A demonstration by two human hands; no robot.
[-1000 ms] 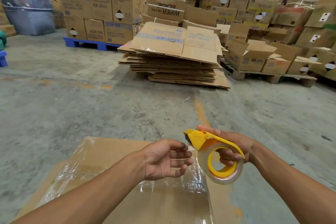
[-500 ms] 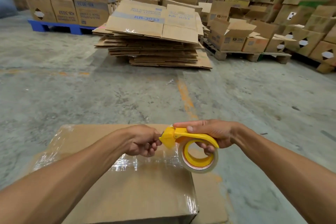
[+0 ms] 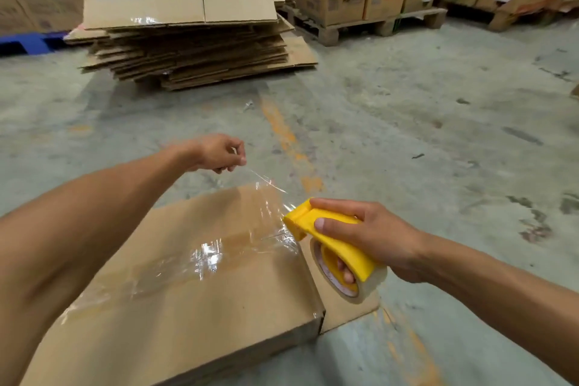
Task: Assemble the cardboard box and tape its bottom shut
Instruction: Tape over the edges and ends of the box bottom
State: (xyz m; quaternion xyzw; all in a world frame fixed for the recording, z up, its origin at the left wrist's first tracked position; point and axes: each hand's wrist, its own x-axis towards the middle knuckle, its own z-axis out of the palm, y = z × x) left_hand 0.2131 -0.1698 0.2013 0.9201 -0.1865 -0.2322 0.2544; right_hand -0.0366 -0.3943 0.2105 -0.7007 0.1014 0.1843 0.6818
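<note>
Cardboard box [image 3: 194,285] lies in the lower left and centre of the frame on the concrete floor [image 3: 407,122], its brown face up, with clear tape [image 3: 206,257] running shiny and wrinkled along the middle seam out to the right edge. One flap [image 3: 347,307] pokes out flat from under its lower right corner. A loose strip of tape [image 3: 266,180] stretches in the air from the box's far right corner up toward my left hand [image 3: 219,152], just above the centre of the frame; my fingers there are pinched closed on the strip's end. My right hand [image 3: 369,238], right of centre, is wrapped tight around the yellow tape dispenser [image 3: 329,238], thumb along its top and fingers through the roll, its nose touching the box's right edge where the tape meets it. Nothing lies between my hands and the box. Further out, an orange painted line [image 3: 282,131] runs across the floor. In the upper left sits a stack of flattened cartons [image 3: 188,41], beside a blue pallet [image 3: 28,42] at the left edge. Open boxes on a wooden pallet [image 3: 369,25] fill the upper right, all well apart from my box
</note>
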